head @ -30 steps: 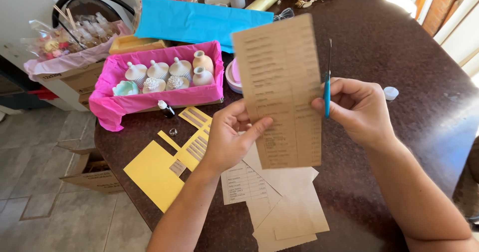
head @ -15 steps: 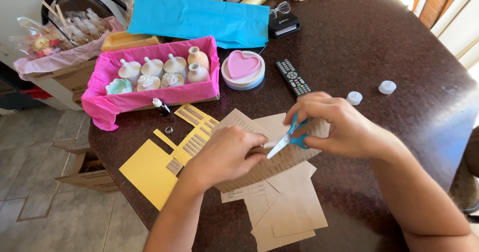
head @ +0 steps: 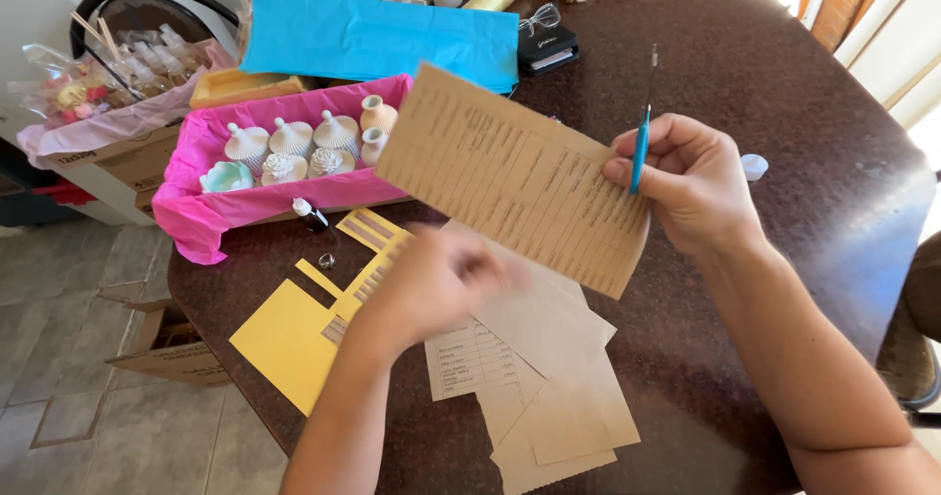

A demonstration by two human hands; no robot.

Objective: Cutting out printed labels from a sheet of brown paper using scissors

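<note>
Half a sec ago both hands were low over the table [head: 784, 93], cutting; now the right hand [head: 686, 186] is up, closed on the brown printed paper [head: 515, 176] and blue scissors [head: 642, 132], w/ the paper tilted in the air over the pink box [head: 211, 211] and the heart dish it now hides. The left hand [head: 436, 284] has let go, sits lower over the loose paper sheets [head: 559, 377] and yellow card [head: 289, 343]; it's too blurry to tell if it's open; the scissors show edge-on, blades hard to see.

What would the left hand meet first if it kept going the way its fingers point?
Probably the printed brown sheet held up just beyond the left hand; the hand is blurred, so depth is uncertain.
</note>
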